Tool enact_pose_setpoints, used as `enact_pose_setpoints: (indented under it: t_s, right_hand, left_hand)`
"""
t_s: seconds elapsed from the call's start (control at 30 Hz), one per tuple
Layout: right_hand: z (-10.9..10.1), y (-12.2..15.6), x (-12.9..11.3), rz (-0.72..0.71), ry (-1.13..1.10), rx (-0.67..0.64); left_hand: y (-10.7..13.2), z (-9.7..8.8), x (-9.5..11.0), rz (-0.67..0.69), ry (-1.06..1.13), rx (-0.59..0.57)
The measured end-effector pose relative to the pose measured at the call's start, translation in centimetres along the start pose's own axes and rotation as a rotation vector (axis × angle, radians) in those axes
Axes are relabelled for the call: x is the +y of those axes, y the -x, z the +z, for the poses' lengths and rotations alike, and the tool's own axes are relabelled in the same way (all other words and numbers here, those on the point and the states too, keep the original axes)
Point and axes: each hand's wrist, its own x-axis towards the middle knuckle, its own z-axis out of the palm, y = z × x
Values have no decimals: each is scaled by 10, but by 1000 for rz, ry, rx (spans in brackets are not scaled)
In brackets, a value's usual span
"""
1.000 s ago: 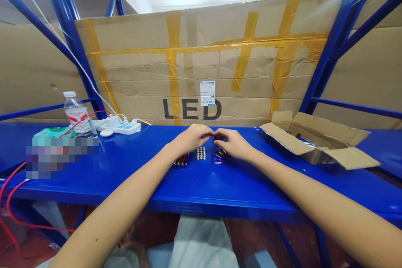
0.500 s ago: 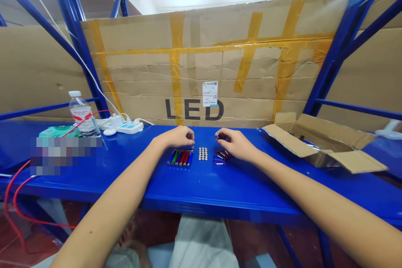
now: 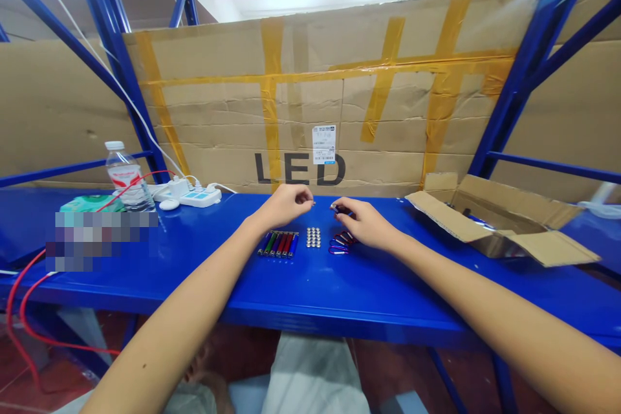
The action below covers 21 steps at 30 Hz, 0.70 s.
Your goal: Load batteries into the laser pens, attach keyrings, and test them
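Between the two hands, on the blue surface (image 3: 310, 297), sits a small block of silver button cells (image 3: 313, 237) — just below both hands' fingertips. Left hand (image 3: 284, 204) is lifted a little off the surface, fingers curled, thumb and forefinger pinched on something tiny at the tip; too small to tell what. Right hand (image 3: 365, 222) is curled too, pinching a small dark piece (image 3: 338, 209) at its fingertips, heel of the palm over a pile of little carabiner clips (image 3: 341, 242) in red and blue. Row of mini flashlights (image 3: 279, 244) — blue, green, red bodies, side by side — lies just under the left hand, left of the cells. The hands are apart, not touching each other. Well right of the right hand an open cardboard box (image 3: 499, 220) lies with flaps spread. Far left of the left hand: water bottle (image 3: 124, 177), white power strip (image 3: 191, 196), red cable (image 3: 24, 297). Behind both hands stands a taped cardboard sheet (image 3: 320, 90) marked LED.
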Motion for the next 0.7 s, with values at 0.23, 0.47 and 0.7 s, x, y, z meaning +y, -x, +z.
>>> enact_pose_setpoints:
  t_s: [0.23,0.47,0.7]
  right_hand:
    - [1,0,-1,-104,26,-14]
    - [0,1,-1,-174,33,38]
    - [2,5,-8,-222,59,169]
  left_hand:
    - [2,16,22,95,142,66]
    - [3,22,18,54,243,43]
    - [2,25,24,-58,552,10]
